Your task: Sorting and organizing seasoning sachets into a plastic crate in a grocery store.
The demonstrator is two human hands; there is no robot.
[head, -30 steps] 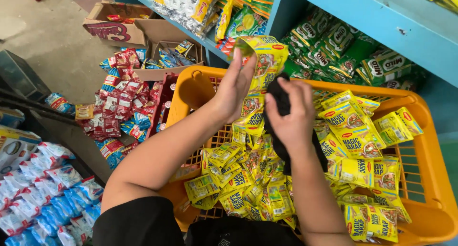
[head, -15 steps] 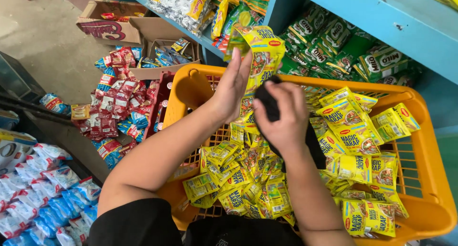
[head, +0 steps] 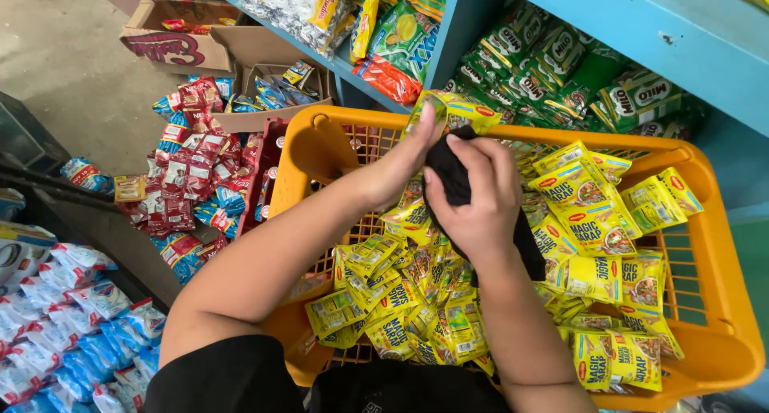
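Note:
An orange plastic basket [head: 725, 245] in front of me holds many strips of small yellow seasoning sachets [head: 593, 221]. My left hand [head: 400, 161] holds up one strip of these yellow sachets [head: 460, 112] above the basket. My right hand [head: 477, 193] grips a black cloth [head: 533, 249] and presses it against that strip. The two hands touch over the middle of the basket.
A blue shelf [head: 561, 12] behind the basket holds green drink sachets [head: 561, 60] and other packets. Red snack packets [head: 188, 169] and cardboard boxes [head: 172, 32] lie on the floor at left. Blue-and-white sachets [head: 56, 317] fill the lower left corner.
My hands have come closer together; the right hand with the black cloth rose up to the held strip.

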